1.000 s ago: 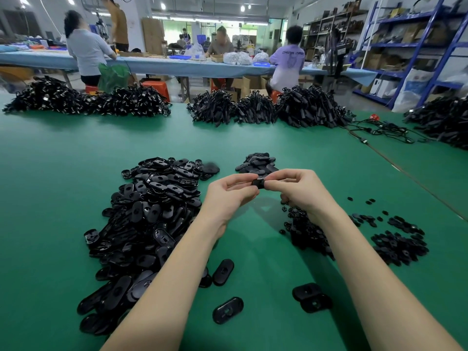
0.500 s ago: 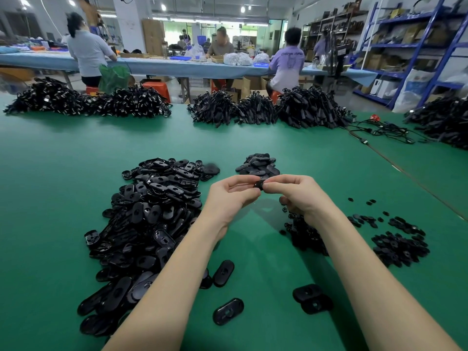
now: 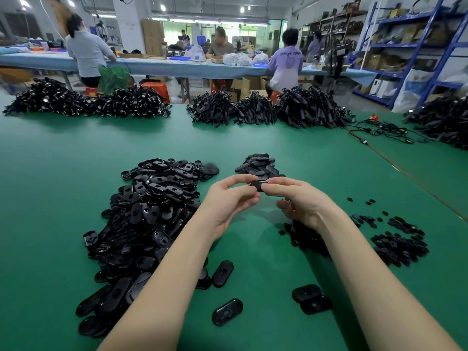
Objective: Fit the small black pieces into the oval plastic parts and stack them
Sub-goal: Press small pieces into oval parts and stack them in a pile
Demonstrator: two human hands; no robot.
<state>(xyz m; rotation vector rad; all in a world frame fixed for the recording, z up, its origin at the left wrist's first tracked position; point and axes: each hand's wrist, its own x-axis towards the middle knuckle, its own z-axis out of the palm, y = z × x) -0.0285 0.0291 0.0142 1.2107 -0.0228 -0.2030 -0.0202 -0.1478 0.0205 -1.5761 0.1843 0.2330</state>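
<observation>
My one head camera looks forward and down, close over the green table point(image 3: 63, 173), toward the far workbench point(image 3: 157, 67).

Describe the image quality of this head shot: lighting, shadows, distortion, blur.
Head view: even overhead light, soft shadows under both arms on the green table; wide-angle bending at the blue shelving; the oval part pinched between left hand and right hand is sharp, background workers slightly blurred.

Cable bundles point(image 3: 311, 107) at green table's point(image 3: 63, 173) far edge; blue shelving point(image 3: 415, 44).
</observation>
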